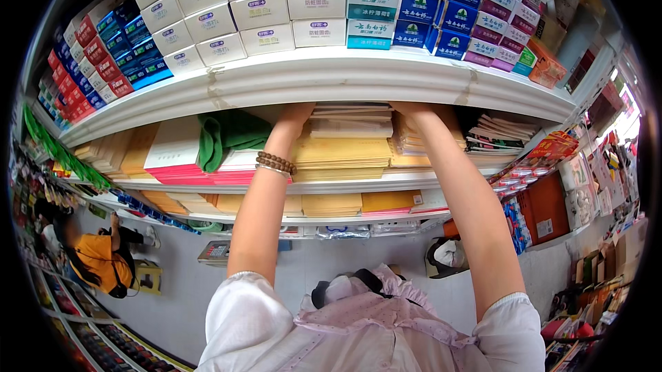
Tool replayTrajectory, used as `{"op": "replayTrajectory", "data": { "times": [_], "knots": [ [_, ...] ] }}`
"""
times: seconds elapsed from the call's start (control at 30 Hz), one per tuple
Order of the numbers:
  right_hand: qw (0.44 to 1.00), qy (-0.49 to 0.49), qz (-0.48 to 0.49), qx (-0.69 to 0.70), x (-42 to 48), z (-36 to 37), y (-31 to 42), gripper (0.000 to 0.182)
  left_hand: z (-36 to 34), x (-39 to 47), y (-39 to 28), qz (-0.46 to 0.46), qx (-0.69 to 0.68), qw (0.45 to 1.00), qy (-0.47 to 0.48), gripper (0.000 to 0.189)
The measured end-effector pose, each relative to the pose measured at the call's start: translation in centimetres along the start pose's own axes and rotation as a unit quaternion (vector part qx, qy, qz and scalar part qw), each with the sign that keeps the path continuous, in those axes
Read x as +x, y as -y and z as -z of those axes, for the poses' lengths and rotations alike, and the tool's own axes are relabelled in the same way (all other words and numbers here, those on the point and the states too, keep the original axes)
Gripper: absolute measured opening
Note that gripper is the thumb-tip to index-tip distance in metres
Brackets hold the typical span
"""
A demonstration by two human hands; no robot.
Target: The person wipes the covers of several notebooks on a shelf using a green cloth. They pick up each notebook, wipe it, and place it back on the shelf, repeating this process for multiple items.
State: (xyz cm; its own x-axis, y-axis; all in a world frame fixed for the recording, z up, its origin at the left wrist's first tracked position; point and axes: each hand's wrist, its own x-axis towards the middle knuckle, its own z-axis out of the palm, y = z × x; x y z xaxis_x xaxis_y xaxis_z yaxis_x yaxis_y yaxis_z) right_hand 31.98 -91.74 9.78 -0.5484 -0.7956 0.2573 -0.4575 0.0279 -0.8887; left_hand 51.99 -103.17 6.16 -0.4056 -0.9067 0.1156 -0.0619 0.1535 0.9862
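Observation:
Both my arms reach under the white upper shelf board, one at each side of a stack of white booklets or envelopes [351, 122]. My left hand [299, 113] is at the stack's left side, its fingers hidden beneath the board. At the right side is my right hand [414, 109], also mostly hidden, so its grip does not show. The white stack lies on yellow-brown paper envelopes [341, 157]. Left of my left forearm, a green cloth [212, 142] drapes over white and pink-edged paper stacks [176, 157]. More yellowish envelopes [450, 126] lie beside my right wrist.
Toothpaste boxes [318, 5] fill the shelf above, behind its white edge [341, 80]. A lower shelf holds more envelopes [331, 204]. On the floor are a bin [447, 258] and a scale-like device [214, 252]. A person in orange [101, 258] sits on a stool [150, 276] at left.

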Motion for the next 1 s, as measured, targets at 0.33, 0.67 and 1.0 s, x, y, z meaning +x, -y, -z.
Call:
{"op": "replayTrajectory", "data": {
  "times": [0.33, 0.67, 1.0],
  "knots": [
    [0.962, 0.199, -0.132, -0.13, -4.8, 1.7, 3.7, 0.058, 1.6, -6.2, -3.6, 0.099, -0.166, 0.981, 0.029, 0.046],
    [0.942, 0.087, -0.144, 0.29, -13.7, 2.2, 2.7, 0.064, 1.5, -14.5, -4.2, 0.065, -0.262, 0.962, 0.044, 0.075],
    [0.926, 0.134, -0.183, 0.303, -19.5, 3.3, -1.4, 0.075, -0.7, -20.9, 0.3, 0.139, -0.243, 0.956, 0.089, 0.078]
  ]
}}
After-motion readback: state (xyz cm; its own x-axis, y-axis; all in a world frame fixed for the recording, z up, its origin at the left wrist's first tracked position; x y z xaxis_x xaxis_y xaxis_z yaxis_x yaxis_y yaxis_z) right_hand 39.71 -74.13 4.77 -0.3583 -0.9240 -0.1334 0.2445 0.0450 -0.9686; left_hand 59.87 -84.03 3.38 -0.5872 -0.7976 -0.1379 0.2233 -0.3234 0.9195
